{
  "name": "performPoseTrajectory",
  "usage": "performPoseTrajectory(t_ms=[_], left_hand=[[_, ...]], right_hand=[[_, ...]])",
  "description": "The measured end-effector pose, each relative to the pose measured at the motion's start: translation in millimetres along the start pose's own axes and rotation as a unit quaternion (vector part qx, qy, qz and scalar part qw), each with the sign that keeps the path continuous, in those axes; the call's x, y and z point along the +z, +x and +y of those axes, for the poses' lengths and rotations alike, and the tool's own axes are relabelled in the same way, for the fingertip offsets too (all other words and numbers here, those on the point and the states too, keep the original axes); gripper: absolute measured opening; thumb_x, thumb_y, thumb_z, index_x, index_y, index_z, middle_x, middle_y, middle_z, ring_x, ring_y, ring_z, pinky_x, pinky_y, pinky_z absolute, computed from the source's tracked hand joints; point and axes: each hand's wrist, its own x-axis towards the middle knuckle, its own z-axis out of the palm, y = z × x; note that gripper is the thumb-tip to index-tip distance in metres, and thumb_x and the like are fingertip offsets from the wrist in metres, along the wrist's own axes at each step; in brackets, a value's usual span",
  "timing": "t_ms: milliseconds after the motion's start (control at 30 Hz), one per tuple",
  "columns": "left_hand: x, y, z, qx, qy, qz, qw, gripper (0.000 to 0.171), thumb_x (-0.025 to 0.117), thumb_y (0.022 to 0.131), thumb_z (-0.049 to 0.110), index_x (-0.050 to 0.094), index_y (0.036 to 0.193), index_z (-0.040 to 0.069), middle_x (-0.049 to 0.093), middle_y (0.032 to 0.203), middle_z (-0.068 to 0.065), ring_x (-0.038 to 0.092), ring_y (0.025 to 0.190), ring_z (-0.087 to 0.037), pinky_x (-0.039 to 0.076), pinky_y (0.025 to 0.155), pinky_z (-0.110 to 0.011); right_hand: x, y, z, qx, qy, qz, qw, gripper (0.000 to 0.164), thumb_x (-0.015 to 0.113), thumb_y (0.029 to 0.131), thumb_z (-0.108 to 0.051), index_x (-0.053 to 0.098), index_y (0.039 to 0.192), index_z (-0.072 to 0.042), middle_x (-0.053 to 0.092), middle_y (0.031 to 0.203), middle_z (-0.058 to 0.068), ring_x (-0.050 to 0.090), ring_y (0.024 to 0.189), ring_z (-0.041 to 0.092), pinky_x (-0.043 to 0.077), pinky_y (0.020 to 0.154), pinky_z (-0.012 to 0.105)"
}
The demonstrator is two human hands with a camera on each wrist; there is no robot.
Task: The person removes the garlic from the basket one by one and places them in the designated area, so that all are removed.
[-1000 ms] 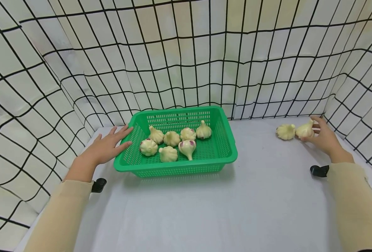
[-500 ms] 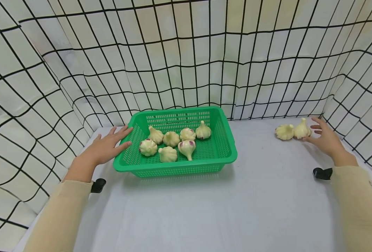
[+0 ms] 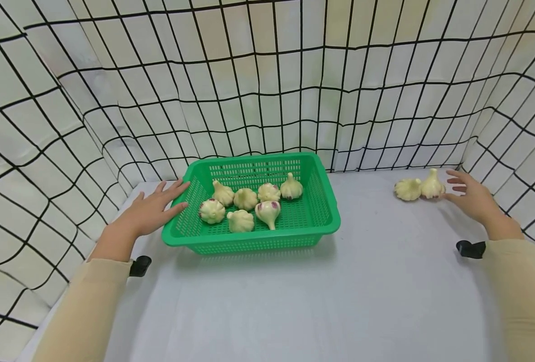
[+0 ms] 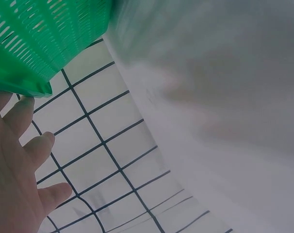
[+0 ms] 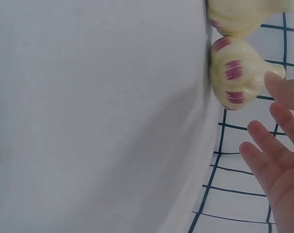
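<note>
My left hand (image 3: pixel 152 211) rests with spread fingers on the left rim of a green plastic basket (image 3: pixel 258 242). Inside the basket lie several garlic bulbs (image 3: pixel 245 199), cream-coloured, some with purple streaks. At the far right of the table, a garlic bulb (image 3: pixel 432 185) stands upright with its stem up, beside a second bulb (image 3: pixel 408 189) lying on its side. My right hand (image 3: pixel 473 200) is just right of the upright bulb, fingers parted and holding nothing. In the right wrist view its thumb overlaps the stem of the purple-streaked bulb (image 5: pixel 236 73).
A white wall (image 3: pixel 367 110) behind black netting borders the back and both sides of the white table (image 3: pixel 294 306). The right-hand net runs close beside my right hand. Black wrist cameras (image 3: pixel 471 249) sit at both cuffs.
My right hand has let go of the right-hand garlic bulb and drawn away to the right. That bulb, tilted in the fingers before, now stands upright. The left hand keeps its place.
</note>
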Motion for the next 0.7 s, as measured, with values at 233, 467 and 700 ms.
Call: performPoseTrajectory(t_ms=[233, 467, 700], left_hand=[[-1.4, -1.9, 1.3, 0.000, -0.001, 0.001, 1.0000, 0.074, 0.039, 0.108, 0.055, 0.017, 0.166, 0.015, 0.010, 0.171, -0.016, -0.001, 0.154, -0.048, -0.004, 0.111, -0.079], [-2.8, -1.4, 2.0, 0.003, 0.005, 0.000, 1.0000, 0.073, 0.039, 0.108, 0.054, 0.017, 0.166, 0.015, 0.011, 0.170, -0.017, 0.000, 0.153, -0.048, -0.003, 0.111, -0.079], [-4.0, -1.1, 3.6, 0.002, 0.008, -0.003, 1.0000, 0.073, 0.039, 0.108, 0.055, 0.018, 0.166, 0.014, 0.011, 0.170, -0.017, 0.000, 0.153, -0.049, -0.003, 0.111, -0.078]], right_hand=[[-11, -2, -10, -0.006, -0.017, -0.002, 1.000, 0.062, 0.056, 0.105, -0.006, 0.024, 0.156, 0.010, 0.036, 0.146, 0.043, 0.040, 0.129, 0.064, 0.038, 0.098, 0.074], [-18, -2, -26, -0.014, -0.024, 0.000, 1.000, 0.058, 0.058, 0.104, -0.008, 0.032, 0.153, 0.008, 0.039, 0.147, 0.039, 0.042, 0.129, 0.061, 0.038, 0.098, 0.074], [-23, -1, -49, -0.050, -0.018, 0.007, 0.999, 0.055, 0.062, 0.104, -0.013, 0.040, 0.150, 0.006, 0.042, 0.148, 0.036, 0.044, 0.129, 0.058, 0.040, 0.099, 0.071]])
